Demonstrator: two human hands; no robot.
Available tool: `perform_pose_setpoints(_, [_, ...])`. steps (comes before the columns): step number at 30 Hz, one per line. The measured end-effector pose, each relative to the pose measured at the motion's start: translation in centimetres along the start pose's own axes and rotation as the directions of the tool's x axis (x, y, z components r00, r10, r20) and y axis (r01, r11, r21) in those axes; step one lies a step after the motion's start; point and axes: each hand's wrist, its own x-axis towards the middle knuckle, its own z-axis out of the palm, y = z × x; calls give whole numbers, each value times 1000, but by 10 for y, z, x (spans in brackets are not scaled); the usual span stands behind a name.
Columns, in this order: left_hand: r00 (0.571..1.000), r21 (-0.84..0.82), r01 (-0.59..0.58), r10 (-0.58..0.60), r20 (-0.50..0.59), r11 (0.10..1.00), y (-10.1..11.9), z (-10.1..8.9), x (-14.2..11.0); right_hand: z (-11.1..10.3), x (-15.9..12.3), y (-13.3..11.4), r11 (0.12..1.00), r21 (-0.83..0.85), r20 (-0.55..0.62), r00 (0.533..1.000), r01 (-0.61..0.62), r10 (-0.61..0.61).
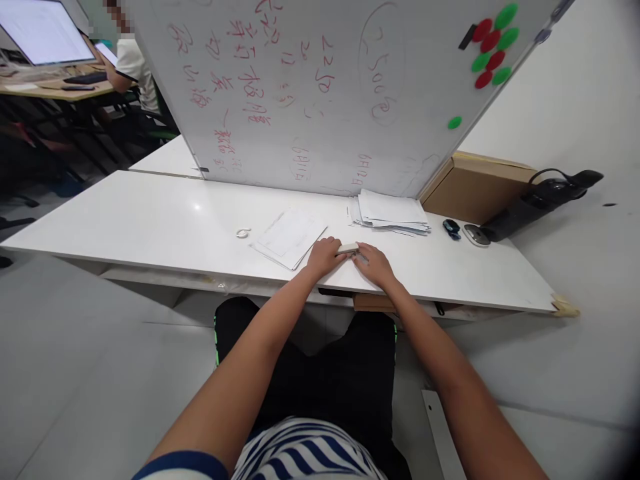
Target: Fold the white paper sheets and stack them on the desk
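Both hands meet low over the white desk, near its front edge. Between them is a small off-white oblong object with a greyish, metallic-looking bit underneath; it resembles a stapler, but its kind is not clear. My left hand is closed on its left end. The fingers of my right hand pinch its right end. Just left of my left hand lies a thin stack of printed sheets, slightly tilted on the desk. Farther left rests a small white looped item.
A thicker paper pile lies behind my right hand. To the right are a dark watch-like item, a computer mouse, a black bottle and a cardboard box. A whiteboard rises behind the desk. Another person sits back left.
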Motion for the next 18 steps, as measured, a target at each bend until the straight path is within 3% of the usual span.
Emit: perform_pose_setpoints(18, [999,45,-33,31,41,998,1,2,4,10,-5,2,988,-146,-44,997,58,-65])
